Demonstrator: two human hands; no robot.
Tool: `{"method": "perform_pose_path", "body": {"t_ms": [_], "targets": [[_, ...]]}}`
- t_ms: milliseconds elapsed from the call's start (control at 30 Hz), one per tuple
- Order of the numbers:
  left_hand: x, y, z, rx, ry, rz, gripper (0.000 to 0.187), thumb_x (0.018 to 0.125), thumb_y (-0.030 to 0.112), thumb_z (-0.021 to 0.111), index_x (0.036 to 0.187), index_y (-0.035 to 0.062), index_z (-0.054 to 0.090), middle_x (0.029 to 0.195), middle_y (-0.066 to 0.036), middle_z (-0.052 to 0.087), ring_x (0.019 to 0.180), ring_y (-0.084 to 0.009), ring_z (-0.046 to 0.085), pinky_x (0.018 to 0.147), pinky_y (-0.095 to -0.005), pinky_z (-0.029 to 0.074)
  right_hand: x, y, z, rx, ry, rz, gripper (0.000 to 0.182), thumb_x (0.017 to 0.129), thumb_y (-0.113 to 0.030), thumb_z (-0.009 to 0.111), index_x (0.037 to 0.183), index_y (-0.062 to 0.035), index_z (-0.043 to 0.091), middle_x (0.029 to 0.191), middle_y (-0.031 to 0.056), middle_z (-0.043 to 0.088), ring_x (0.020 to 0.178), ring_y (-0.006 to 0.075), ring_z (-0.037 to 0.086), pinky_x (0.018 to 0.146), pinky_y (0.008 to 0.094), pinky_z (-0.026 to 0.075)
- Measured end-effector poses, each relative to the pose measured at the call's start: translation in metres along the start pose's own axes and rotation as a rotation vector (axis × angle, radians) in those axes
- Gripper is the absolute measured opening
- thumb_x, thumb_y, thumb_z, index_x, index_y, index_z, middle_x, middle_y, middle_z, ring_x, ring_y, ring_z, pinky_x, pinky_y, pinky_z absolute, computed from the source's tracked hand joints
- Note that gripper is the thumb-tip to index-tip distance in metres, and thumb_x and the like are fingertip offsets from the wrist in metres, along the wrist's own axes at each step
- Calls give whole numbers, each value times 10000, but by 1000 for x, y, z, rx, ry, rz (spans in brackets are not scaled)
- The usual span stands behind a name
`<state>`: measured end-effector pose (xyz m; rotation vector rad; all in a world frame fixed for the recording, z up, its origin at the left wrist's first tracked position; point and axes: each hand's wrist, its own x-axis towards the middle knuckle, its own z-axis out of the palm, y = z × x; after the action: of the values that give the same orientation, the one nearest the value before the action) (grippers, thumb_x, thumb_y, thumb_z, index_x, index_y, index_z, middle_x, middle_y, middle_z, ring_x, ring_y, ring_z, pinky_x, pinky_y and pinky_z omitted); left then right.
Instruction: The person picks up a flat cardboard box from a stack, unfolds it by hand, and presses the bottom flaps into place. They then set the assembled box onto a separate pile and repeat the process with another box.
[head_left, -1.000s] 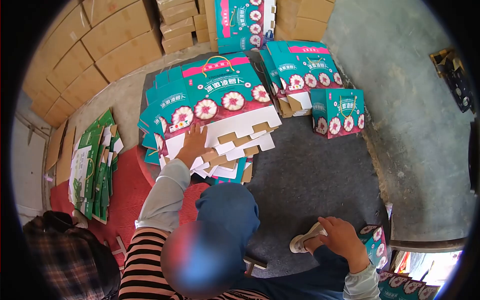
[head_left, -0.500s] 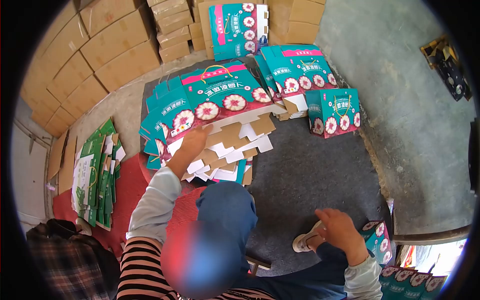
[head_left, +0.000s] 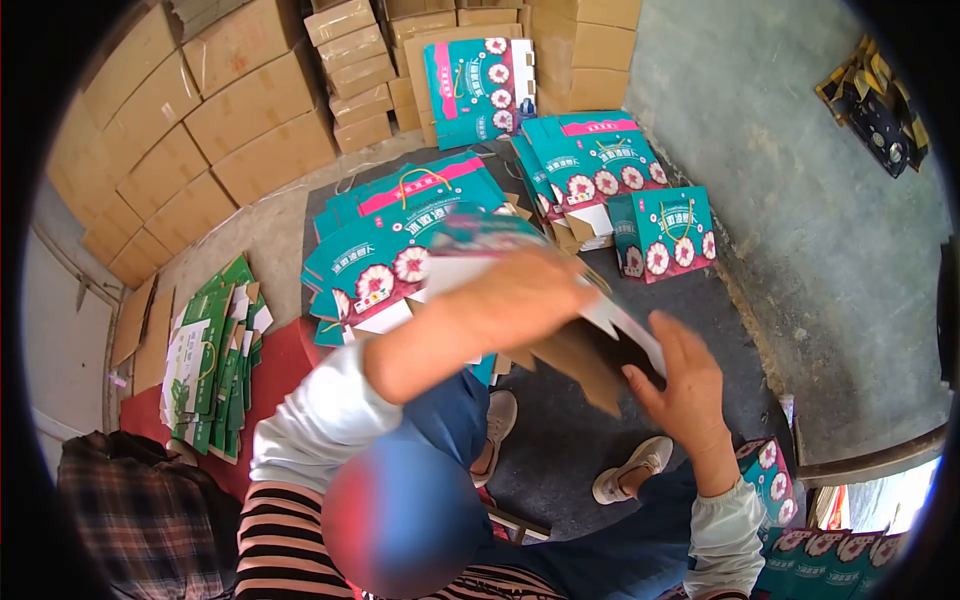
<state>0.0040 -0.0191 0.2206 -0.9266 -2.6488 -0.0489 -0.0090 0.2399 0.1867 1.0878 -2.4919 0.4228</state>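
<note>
A teal and pink gift box [head_left: 590,350], partly opened out with its brown inside and loose flaps showing, is held in front of me and smeared by motion. My left hand [head_left: 525,300] is closed on its upper side, with the fingertips hidden. At the box's right end my right hand [head_left: 685,385] pinches the edge between thumb and fingers. Behind it lies a fanned stack of flat gift boxes [head_left: 400,235] with flower prints and yellow cord handles. One box set upright in its finished shape [head_left: 665,235] stands at the right.
Another stack of flat teal boxes [head_left: 600,160] lies farther back. Brown cartons [head_left: 250,110] are piled along the left and back. Folded green boxes [head_left: 210,360] lean together at left. Several teal boxes [head_left: 830,565] stand at lower right, near a grey wall [head_left: 720,110].
My left hand has moved right from the stack, bringing a box off it. My right hand has risen from beside the knee and taken the box's other end.
</note>
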Motion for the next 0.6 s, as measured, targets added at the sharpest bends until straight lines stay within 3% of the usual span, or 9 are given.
{"method": "perform_pose_path", "body": {"t_ms": [67, 167, 233, 333, 367, 400, 467, 500, 600], "targets": [[18, 28, 9, -120, -98, 42, 162, 798, 129, 551, 944, 84, 608, 940, -141, 582, 921, -306, 610, 772, -433, 477, -14, -2, 4, 63, -270, 101, 511, 778, -213, 672, 1224, -31, 503, 1019, 179, 633, 903, 347, 625, 737, 441, 501], [43, 44, 37, -138, -201, 35, 169, 803, 159, 580, 941, 65, 603, 956, -151, 583, 937, -315, 607, 776, -446, 469, -42, 20, 24, 33, -306, 142, 314, 816, -194, 603, 1095, -53, 575, 834, 150, 647, 712, 349, 636, 605, 451, 493], [61, 52, 29, -128, -371, -36, 226, 797, 185, 612, 982, 55, 607, 1018, -167, 586, 980, -325, 595, 794, -443, 466, -41, 30, 18, 40, -399, 209, 240, 835, -197, 582, 1028, -56, 607, 824, 155, 646, 708, 364, 632, 618, 455, 493], [72, 69, 40, -82, 365, -65, 366, 772, 232, 664, 1084, 52, 596, 1143, -191, 559, 1051, -334, 562, 848, -435, 456, -50, 59, 13, 129, -348, 343, 201, 857, -215, 558, 956, -60, 638, 830, 172, 648, 746, 379, 625, 640, 462, 491], [75, 84, 40, -105, 498, -65, 494, 739, 264, 696, 1157, 41, 558, 1231, -210, 513, 1106, -343, 530, 897, -433, 442, -54, 71, 16, 177, -298, 385, 202, 864, -224, 551, 937, -60, 645, 836, 180, 650, 766, 384, 622, 647, 464, 489], [75, 104, 35, -193, 596, -31, 514, 724, 270, 709, 1150, 37, 540, 1213, -201, 509, 1085, -343, 537, 903, -435, 441, -60, 84, 16, 167, -279, 351, 205, 865, -223, 553, 939, -54, 644, 845, 174, 658, 771, 365, 632, 646, 454, 489], [67, 143, 29, -369, 542, 76, 562, 704, 274, 725, 1160, 20, 518, 1216, -206, 494, 1075, -354, 534, 907, -425, 441, -75, 113, 18, 153, -250, 274, 211, 869, -221, 558, 943, -42, 641, 864, 161, 673, 781, 327, 651, 645, 435, 489], [62, 156, 33, -421, 515, 109, 568, 708, 276, 727, 1164, 13, 514, 1227, -218, 481, 1079, -357, 528, 910, -419, 441, -82, 117, 21, 545, -104, 558, 235, 878, -224, 568, 948, -8, 627, 855, 109, 673, 754, 214, 643, 645, 365, 493], [50, 177, 50, -518, 338, 125, 696, 689, 341, 748, 1210, -32, 478, 1278, -263, 437, 1155, -381, 470, 963, -434, 401, -82, 115, 13, 1026, 174, 945, 233, 889, -217, 573, 943, 5, 621, 809, 47, 640, 764, 120, 601, 656, 298, 488]]}}
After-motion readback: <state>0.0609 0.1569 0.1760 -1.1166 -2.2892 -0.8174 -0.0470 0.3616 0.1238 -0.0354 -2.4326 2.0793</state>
